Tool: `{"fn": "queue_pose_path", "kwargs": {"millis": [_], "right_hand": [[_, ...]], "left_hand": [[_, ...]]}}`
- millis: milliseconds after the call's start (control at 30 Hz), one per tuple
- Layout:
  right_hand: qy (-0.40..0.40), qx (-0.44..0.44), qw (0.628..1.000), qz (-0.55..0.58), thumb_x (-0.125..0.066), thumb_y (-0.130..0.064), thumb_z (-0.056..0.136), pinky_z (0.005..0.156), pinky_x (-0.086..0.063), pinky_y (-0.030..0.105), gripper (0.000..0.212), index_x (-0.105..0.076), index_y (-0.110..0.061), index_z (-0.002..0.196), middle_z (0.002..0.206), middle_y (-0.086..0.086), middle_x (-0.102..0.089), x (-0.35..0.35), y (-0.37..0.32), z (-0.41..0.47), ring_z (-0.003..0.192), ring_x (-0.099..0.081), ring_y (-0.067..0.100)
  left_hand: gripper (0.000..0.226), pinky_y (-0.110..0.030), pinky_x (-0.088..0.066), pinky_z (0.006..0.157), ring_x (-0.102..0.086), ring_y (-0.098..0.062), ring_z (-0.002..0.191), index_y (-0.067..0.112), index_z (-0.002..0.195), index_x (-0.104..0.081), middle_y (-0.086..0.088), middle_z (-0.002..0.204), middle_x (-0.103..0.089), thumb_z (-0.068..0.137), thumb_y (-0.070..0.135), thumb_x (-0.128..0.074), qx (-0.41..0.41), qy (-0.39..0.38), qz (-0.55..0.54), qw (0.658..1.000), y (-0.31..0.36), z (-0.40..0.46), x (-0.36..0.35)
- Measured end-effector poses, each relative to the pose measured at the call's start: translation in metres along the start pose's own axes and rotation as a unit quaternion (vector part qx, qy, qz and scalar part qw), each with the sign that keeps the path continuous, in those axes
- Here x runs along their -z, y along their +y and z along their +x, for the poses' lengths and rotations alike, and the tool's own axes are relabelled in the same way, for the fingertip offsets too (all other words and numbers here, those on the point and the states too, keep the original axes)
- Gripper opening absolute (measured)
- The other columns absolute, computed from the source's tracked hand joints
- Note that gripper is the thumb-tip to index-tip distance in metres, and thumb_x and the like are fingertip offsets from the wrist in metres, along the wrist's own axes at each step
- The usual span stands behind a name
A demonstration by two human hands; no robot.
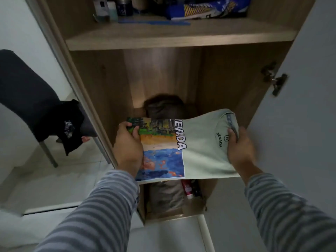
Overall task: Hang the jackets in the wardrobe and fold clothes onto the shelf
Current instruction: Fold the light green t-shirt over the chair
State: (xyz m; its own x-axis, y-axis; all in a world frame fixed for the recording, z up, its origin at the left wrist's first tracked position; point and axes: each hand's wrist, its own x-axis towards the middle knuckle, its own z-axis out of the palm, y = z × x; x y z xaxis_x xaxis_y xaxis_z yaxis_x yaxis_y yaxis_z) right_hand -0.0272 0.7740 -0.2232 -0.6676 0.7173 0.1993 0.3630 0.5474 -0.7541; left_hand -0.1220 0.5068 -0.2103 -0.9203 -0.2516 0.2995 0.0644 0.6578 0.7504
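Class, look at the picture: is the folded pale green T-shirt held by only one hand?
No: the left hand grips the printed end of the folded pale green T-shirt and the right hand grips its collar end.

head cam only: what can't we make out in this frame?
- Shelf under the folded T-shirt: the shirt covers it, so contact is unclear.
- Dark bundle behind the shirt: dim, half hidden.
- Top-shelf items: cut by the upper edge.
- Right hand: motion-blurred; left hand grips the shirt's other end.
- Red bottle below: label too small.

Pale green T-shirt [203,151] with multicoloured print; grey-striped sleeves [94,215]; wood-grain wardrobe [163,73].
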Motion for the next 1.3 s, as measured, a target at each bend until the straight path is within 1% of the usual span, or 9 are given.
{"fn": "queue_pose_path", "kwargs": {"millis": [167, 467, 633, 767, 833, 900, 967, 1033, 1300], "right_hand": [[0.013, 0.022, 0.998, -0.057, -0.039, -0.04, 0.099, 0.071, -0.045, 0.04, 0.035, -0.052, -0.01, 0.113, 0.095, 0.025, -0.064, -0.083, 0.047, 0.025, 0.089, -0.061, 0.044], [0.024, 0.072, 0.991, -0.112, -0.04, -0.04, 0.098, 0.063, -0.036, 0.036, 0.035, -0.052, -0.009, 0.108, 0.089, 0.027, -0.064, -0.183, 0.122, 0.082, 0.084, -0.061, 0.047], [0.04, 0.077, 0.977, -0.193, -0.036, -0.041, 0.099, 0.069, -0.041, 0.042, 0.037, -0.05, -0.011, 0.118, 0.097, 0.027, -0.063, -0.219, 0.142, 0.093, 0.09, -0.058, 0.046], [0.093, 0.145, 0.956, -0.238, -0.045, -0.037, 0.094, 0.09, -0.041, 0.05, 0.049, -0.047, -0.012, 0.136, 0.119, 0.024, -0.055, -0.238, 0.138, 0.096, 0.11, -0.052, 0.04], [0.054, 0.219, 0.946, -0.233, -0.038, -0.043, 0.094, 0.102, -0.034, 0.054, 0.051, -0.052, -0.017, 0.135, 0.131, 0.021, -0.054, -0.243, 0.13, 0.096, 0.125, -0.048, 0.036], [-0.062, 0.262, 0.927, -0.261, -0.023, -0.054, 0.09, 0.109, -0.023, 0.057, 0.061, -0.05, -0.028, 0.138, 0.143, 0.017, -0.045, -0.246, 0.125, 0.094, 0.138, -0.037, 0.031], [-0.165, 0.244, 0.903, -0.313, 0.0, -0.064, 0.08, 0.115, -0.009, 0.054, 0.075, -0.028, -0.042, 0.146, 0.156, 0.008, -0.028, -0.244, 0.127, 0.093, 0.146, -0.019, 0.024], [-0.203, 0.22, 0.89, -0.344, 0.01, -0.066, 0.075, 0.116, -0.004, 0.052, 0.078, -0.012, -0.048, 0.148, 0.16, 0.002, -0.016, -0.245, 0.13, 0.094, 0.148, -0.01, 0.022], [-0.237, 0.194, 0.875, -0.376, -0.005, -0.061, 0.093, 0.118, 0.001, 0.051, 0.058, 0.003, -0.047, 0.148, 0.162, 0.0, -0.001, -0.244, 0.124, 0.093, 0.149, 0.003, 0.022]], "left_hand": [[0.023, -0.031, -0.035, 0.068, -0.059, -0.035, 0.098, 0.017, 0.115, -0.05, -0.011, 0.112, -0.063, 0.097, 0.031, -0.046, -0.012, 0.006, 0.045, 0.999, -0.045, 0.023, -0.074], [0.019, -0.031, -0.034, 0.066, -0.059, -0.035, 0.095, 0.016, 0.111, -0.049, -0.013, 0.106, -0.064, 0.096, 0.029, -0.048, -0.007, 0.026, 0.04, 0.999, -0.125, 0.049, -0.191], [0.026, -0.036, -0.039, 0.072, -0.057, -0.036, 0.1, 0.013, 0.115, -0.05, -0.014, 0.114, -0.058, 0.098, 0.031, -0.043, -0.025, 0.021, 0.053, 0.998, -0.146, 0.059, -0.224], [0.043, -0.044, -0.042, 0.089, -0.049, -0.037, 0.117, 0.01, 0.125, -0.05, -0.016, 0.127, -0.051, 0.096, 0.04, -0.038, -0.053, -0.014, 0.145, 0.988, -0.151, 0.056, -0.238], [0.061, -0.045, -0.036, 0.102, -0.041, -0.029, 0.131, 0.016, 0.134, -0.047, -0.01, 0.138, -0.049, 0.089, 0.053, -0.029, -0.072, -0.067, 0.16, 0.982, -0.147, 0.052, -0.239], [0.072, -0.046, -0.023, 0.114, -0.023, -0.02, 0.145, 0.023, 0.144, -0.037, -0.003, 0.152, -0.036, 0.087, 0.063, -0.019, -0.106, -0.158, 0.185, 0.964, -0.146, 0.049, -0.238], [0.072, -0.049, -0.012, 0.117, -0.007, -0.015, 0.149, 0.028, 0.15, -0.024, 0.001, 0.16, -0.019, 0.09, 0.067, -0.013, -0.118, -0.226, 0.234, 0.938, -0.151, 0.047, -0.237], [0.072, -0.052, -0.008, 0.116, 0.001, -0.012, 0.149, 0.032, 0.152, -0.016, 0.003, 0.162, -0.007, 0.09, 0.068, -0.01, -0.105, -0.251, 0.268, 0.924, -0.155, 0.047, -0.237], [0.076, -0.056, -0.006, 0.115, 0.007, -0.013, 0.149, 0.032, 0.153, -0.005, 0.003, 0.162, 0.002, 0.086, 0.07, -0.002, -0.093, -0.277, 0.315, 0.903, -0.153, 0.047, -0.238]]}}
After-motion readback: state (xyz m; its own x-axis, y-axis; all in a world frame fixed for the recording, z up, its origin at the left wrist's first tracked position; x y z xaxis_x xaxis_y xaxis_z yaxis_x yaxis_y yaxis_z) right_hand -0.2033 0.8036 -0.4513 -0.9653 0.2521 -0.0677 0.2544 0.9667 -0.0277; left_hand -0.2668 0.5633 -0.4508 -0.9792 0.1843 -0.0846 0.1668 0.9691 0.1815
